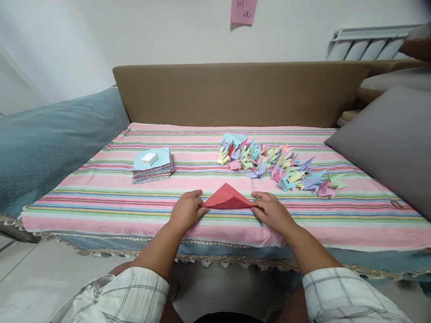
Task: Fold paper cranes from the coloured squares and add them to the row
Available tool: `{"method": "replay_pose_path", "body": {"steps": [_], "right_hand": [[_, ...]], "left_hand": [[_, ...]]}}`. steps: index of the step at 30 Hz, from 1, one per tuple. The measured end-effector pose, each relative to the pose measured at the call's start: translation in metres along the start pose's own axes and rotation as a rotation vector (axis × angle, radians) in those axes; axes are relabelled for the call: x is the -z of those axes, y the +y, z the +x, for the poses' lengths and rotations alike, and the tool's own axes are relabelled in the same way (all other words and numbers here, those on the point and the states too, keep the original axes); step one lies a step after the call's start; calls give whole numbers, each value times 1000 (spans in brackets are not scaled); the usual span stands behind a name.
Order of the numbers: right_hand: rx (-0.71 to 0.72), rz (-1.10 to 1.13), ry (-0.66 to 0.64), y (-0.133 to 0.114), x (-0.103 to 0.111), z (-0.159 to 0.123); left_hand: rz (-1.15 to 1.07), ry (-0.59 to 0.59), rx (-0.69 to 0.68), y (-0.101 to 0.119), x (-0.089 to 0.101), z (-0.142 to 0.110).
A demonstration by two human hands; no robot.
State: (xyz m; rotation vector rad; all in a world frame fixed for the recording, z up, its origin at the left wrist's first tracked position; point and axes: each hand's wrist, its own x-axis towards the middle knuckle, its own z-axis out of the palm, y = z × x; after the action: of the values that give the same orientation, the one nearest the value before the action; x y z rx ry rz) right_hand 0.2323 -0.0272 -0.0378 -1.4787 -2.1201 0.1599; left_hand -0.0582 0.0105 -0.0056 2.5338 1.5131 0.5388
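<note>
A red sheet of origami paper (pixel 228 195), folded into a triangle, lies on the striped cloth in front of me with its peak pointing away. My left hand (pixel 188 210) pinches its left corner between thumb and fingers. At the opposite corner, my right hand (pixel 273 210) grips the paper the same way. A darker band runs along the triangle's lower part, close to its long edge. Beyond my right hand lies a heap of folded paper cranes (pixel 274 163) in many colours. To the left and farther back stands a stack of paper sheets (pixel 152 171).
A small white block (pixel 149 158) rests on the stack. The striped cloth (pixel 104 197) covers a couch seat with a brown backrest (pixel 233 92). A grey cushion (pixel 400 140) leans at the right, a blue armrest (pixel 53 142) at the left. A brown ring-like item (pixel 397 204) lies near the cushion.
</note>
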Motion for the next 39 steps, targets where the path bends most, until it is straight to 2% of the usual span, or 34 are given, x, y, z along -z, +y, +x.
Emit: {"method": "replay_pose_path", "body": {"steps": [5,12,24,26,28,32,34,39], "right_hand": [[-59,48,-31,-1,1,1],[-177,31,40,-4,-5,5],[-223,-165,144,-5,-16,10],[-225,-184,160,-6,-16,10],[-225,-189,163,-7,-15,9],[-250,-194,133,-9,-14,10],[-258,-199,121,-10,-13,10],[-238,-174,148,-13,-10,10]], "left_hand": [[-3,-1,25,2,1,1],[25,58,36,2,-3,5],[122,118,48,6,-6,10],[147,172,-10,13,-8,8],[158,188,-133,22,-13,4],[166,30,-416,44,-32,-6],[177,-12,-452,51,-42,-10],[237,-45,-408,51,-56,-13]]}}
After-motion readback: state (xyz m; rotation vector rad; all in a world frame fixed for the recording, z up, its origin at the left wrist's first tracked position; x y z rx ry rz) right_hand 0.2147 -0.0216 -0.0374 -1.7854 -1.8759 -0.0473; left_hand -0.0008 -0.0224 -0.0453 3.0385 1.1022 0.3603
